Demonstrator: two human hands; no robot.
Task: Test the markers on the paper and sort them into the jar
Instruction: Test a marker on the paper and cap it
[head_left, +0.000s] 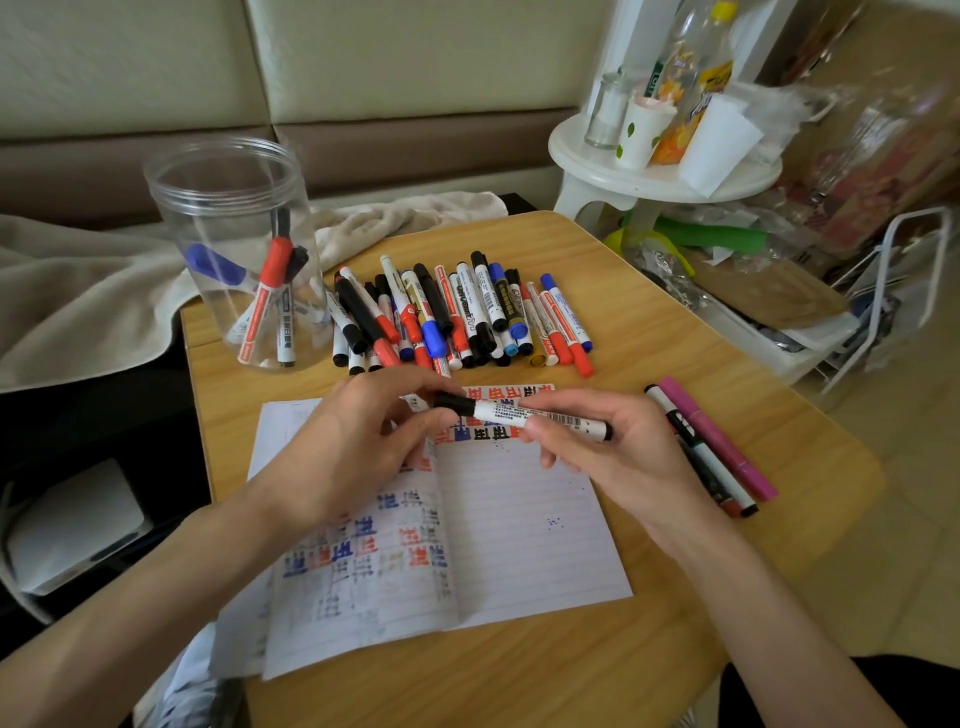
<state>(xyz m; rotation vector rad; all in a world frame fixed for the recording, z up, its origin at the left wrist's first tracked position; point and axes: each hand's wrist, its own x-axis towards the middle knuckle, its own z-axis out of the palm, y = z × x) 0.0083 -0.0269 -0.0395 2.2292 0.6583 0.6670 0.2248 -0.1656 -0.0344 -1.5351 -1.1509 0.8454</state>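
Our clear plastic jar (218, 208) holds few; the big pile of coloured markers (462, 317) waits. Our left hand (353, 447) and right hand (608, 457) pinch one white marker (501, 410).

White black-capped marker (524, 413), pink marker (719, 439)

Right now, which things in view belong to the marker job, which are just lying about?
Job: black-capped marker, gripped by left hand and right hand; marker pile; clear jar; lined paper; pink marker set aside.
Lying about: towel; white stool; bottle; paper cup; wire rack.
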